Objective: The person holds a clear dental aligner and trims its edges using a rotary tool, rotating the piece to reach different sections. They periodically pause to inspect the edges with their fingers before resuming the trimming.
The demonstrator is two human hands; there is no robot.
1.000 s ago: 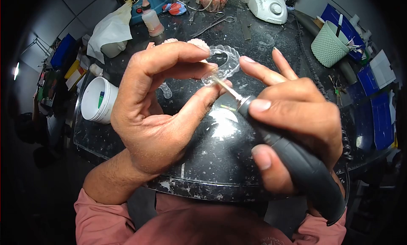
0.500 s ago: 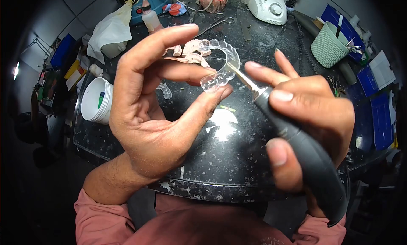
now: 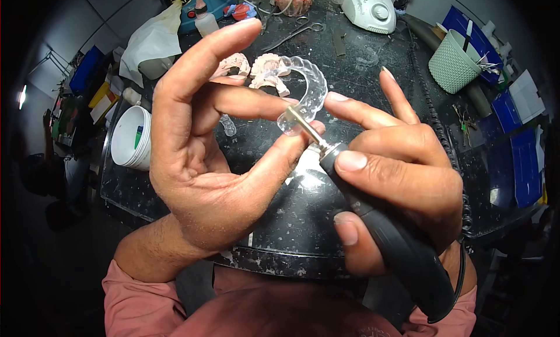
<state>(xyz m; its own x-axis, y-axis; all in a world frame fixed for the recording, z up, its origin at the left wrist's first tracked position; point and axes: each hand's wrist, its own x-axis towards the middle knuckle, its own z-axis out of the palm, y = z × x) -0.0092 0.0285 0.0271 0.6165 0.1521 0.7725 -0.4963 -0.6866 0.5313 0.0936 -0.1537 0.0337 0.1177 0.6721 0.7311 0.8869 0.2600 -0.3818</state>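
Observation:
Between thumb and finger, my left hand (image 3: 198, 138) pinches one end of a clear dental aligner (image 3: 315, 89), its arch raised above the table. A black rotary handpiece (image 3: 385, 232) lies in my right hand (image 3: 408, 168), gripped by thumb and fingers. Its thin metal bit points up and left and overlaps the aligner's near end, close to my left thumb tip. My right fingertip is right at the aligner's outer edge. Behind it stand pinkish dental models (image 3: 268, 68), partly covered by the aligner and my left fingers. Another clear aligner piece (image 3: 228, 126) lies beside my left hand.
A white tub (image 3: 131, 140) stands at the left. Scissors (image 3: 294, 35) lie farther back on the black table (image 3: 280, 220). A white control unit (image 3: 368, 10) sits at the back right, near a green basket (image 3: 454, 63). The handpiece's coiled cord (image 3: 452, 138) runs down the right.
My right hand has moved left with the handpiece, bringing the bit from the aligner's inner side to its near end. My left index finger has lifted slightly.

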